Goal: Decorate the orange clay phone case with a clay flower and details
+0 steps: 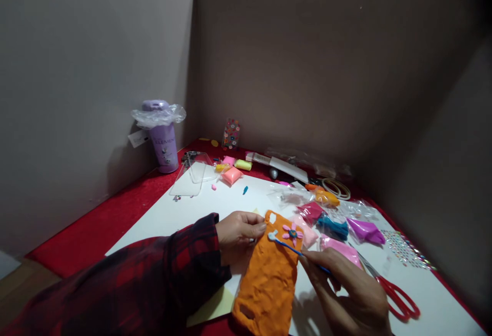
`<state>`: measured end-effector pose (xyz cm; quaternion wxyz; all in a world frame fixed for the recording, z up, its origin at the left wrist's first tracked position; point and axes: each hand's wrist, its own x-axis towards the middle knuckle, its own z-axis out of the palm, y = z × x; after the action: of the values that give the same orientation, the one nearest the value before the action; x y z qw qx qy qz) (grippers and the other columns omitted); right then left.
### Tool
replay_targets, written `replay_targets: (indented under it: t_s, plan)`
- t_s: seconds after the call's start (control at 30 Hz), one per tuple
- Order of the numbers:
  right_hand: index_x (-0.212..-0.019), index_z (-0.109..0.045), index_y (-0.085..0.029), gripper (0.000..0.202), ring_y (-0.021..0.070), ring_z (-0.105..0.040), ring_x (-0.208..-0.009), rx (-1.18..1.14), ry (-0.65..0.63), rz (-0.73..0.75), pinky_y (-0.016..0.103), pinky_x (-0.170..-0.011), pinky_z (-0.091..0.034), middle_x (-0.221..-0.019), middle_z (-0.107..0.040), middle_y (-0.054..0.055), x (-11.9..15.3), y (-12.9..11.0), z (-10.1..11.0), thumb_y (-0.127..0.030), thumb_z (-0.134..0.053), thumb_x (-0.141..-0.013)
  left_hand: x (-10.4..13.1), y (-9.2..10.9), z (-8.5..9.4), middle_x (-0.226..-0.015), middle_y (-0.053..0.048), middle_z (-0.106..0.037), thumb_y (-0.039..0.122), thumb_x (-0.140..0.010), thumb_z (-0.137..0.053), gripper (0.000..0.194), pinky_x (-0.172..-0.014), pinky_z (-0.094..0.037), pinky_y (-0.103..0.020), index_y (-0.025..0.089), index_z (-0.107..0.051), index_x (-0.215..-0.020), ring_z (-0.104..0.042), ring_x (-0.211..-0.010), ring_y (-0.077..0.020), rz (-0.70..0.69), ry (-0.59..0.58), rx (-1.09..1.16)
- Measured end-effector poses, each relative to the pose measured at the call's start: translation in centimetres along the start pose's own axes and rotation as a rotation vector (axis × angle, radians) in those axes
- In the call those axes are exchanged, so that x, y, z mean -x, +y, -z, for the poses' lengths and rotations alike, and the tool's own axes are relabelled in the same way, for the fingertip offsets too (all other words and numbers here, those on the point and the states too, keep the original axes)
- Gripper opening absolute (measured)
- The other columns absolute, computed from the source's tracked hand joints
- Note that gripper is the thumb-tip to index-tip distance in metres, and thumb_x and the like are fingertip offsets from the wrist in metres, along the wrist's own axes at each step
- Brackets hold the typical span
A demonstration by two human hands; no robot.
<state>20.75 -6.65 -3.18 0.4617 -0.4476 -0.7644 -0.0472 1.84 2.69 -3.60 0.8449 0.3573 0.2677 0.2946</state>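
My left hand (pixel 240 233) grips the upper left edge of a phone case (pixel 269 279) covered in lumpy orange clay. A pink clay flower (pixel 292 234) with a dark blue centre sits near its top right, and a small pale blue clay piece (pixel 273 235) lies beside the camera cutout. In my right hand (pixel 346 284) is a thin blue modelling tool (pixel 288 246), held like a pen. Its tip touches or nearly touches the pale blue piece; I cannot tell which. The case is tilted up towards me above the white sheet.
Bagged clay, such as a teal packet (pixel 333 227) and a purple packet (pixel 366 231), lies right of the case. Red-handled scissors (pixel 397 297) and a gem sticker sheet (pixel 409 250) are further right. A lilac tumbler (pixel 164 146) stands back left near clear cases (pixel 188 182).
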Motion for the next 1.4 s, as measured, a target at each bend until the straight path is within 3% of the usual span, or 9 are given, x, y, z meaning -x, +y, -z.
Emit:
replay_targets:
  t_s: [0.57, 1.0, 1.4]
  plan:
    - [-0.089, -0.059, -0.018, 0.014, 0.0084, -0.051, -0.054, -0.023, 0.034, -0.07, 0.019, -0.05, -0.043, -0.07, -0.058, 0.0, 0.48, 0.31, -0.2, -0.012, -0.061, -0.076, -0.11, -0.01, 0.09, -0.064, -0.002, -0.057, 0.029, -0.051, -0.081, 0.032, -0.072, -0.042, -0.029, 0.01, -0.06, -0.066, -0.057, -0.062, -0.0124, -0.007, -0.005, 0.014]
    - [-0.092, -0.059, -0.019, 0.017, 0.0099, -0.056, -0.06, -0.014, 0.024, -0.052, 0.02, -0.056, -0.046, -0.074, -0.061, 0.001, 0.56, 0.44, -0.11, -0.012, -0.061, -0.076, -0.03, -0.02, 0.14, -0.072, -0.006, -0.062, 0.029, -0.054, -0.079, 0.035, -0.077, -0.044, -0.032, 0.008, -0.066, -0.079, -0.061, -0.07, -0.0167, 0.007, -0.028, 0.022]
    - [-0.089, -0.059, -0.018, 0.014, 0.0073, -0.049, -0.054, 0.001, 0.056, -0.085, 0.019, -0.051, -0.043, -0.069, -0.058, -0.001, 0.32, 0.06, -0.07, -0.014, -0.062, -0.077, -0.01, 0.08, 0.12, -0.069, -0.005, -0.061, 0.03, -0.054, -0.08, 0.034, -0.073, -0.044, -0.029, 0.008, -0.065, -0.075, -0.06, -0.067, -0.0152, -0.009, -0.019, -0.011]
